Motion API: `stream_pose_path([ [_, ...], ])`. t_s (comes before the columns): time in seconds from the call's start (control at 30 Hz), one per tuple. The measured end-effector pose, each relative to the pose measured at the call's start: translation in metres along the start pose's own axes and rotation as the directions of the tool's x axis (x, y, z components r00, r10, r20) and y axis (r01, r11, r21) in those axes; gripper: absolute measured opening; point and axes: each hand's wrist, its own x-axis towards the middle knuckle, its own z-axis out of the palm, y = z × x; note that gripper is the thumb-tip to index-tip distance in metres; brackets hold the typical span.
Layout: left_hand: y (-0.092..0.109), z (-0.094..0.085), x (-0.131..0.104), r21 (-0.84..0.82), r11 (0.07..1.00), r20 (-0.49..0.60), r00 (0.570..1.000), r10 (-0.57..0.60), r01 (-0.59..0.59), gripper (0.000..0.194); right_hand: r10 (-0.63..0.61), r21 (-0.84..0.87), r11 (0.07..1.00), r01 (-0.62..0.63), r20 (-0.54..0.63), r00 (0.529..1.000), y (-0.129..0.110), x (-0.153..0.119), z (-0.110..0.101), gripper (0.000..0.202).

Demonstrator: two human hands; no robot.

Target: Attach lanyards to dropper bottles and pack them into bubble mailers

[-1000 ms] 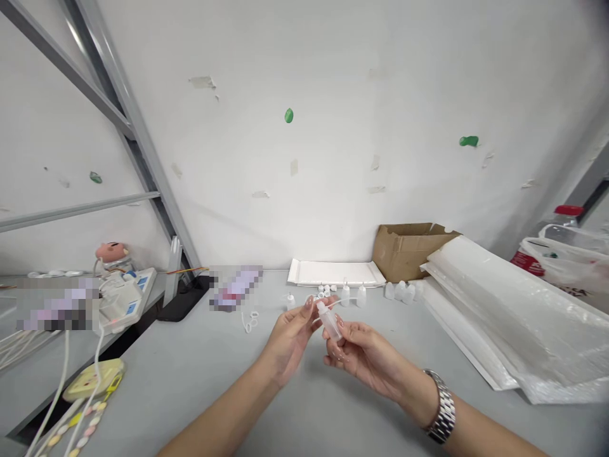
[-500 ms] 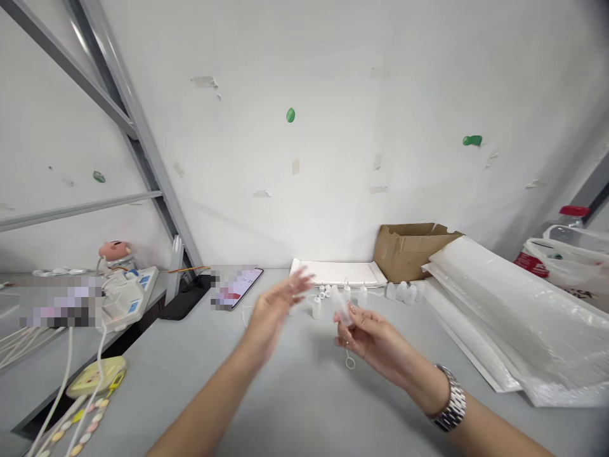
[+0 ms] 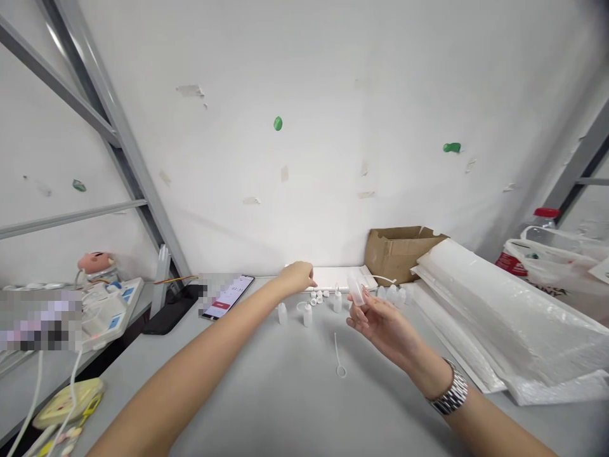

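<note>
My right hand point(image 3: 368, 314) pinches a small translucent plastic bottle point(image 3: 355, 289), tilted, between thumb and fingers. Farther forward, my left hand point(image 3: 299, 277) reaches over the back of the table with its fingers bent downward. Its fingertips are mostly hidden, close to a cluster of small white caps point(image 3: 320, 296). Small dropper bottles stand upright nearby: one at the left point(image 3: 282, 314), one beside it point(image 3: 307, 315) and one nearer the caps point(image 3: 337, 301). A thin white strap with a ring end point(image 3: 341, 371) lies on the table in front of my right hand.
A cardboard box point(image 3: 404, 251) stands against the wall, with more translucent pieces point(image 3: 392, 294) before it. Bubble-wrap envelopes point(image 3: 504, 324) cover the right side. A flat white packet point(image 3: 337, 277) lies at the back. Left are a phone point(image 3: 228, 298) and a power strip point(image 3: 111, 317).
My left hand has moved from beside the bottles forward to the back of the table, near the caps. My right hand still holds the bottle, slightly farther right. The view has shifted a little.
</note>
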Motion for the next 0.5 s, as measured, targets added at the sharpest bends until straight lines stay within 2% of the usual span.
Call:
stream_pose_path([
  [0.1, 0.010, 0.013, 0.018, 0.123, 0.991, 0.051, 0.996, -0.067, 0.060, 0.028, -0.009, 0.003, 1.000, 0.009, 0.000, 1.000, -0.002, 0.000, -0.002, 0.025],
  [0.27, 0.013, 0.020, 0.028, 0.231, 0.963, 0.116, 0.979, -0.166, 0.136, 0.029, -0.019, 0.011, 1.000, 0.019, 0.017, 1.000, -0.003, 0.000, -0.003, 0.024],
  [0.5, 0.020, 0.026, 0.023, 0.185, 0.966, 0.109, 0.973, -0.205, 0.183, 0.030, -0.017, -0.010, 1.000, 0.017, 0.023, 1.000, 0.000, 0.000, -0.001, 0.027],
])
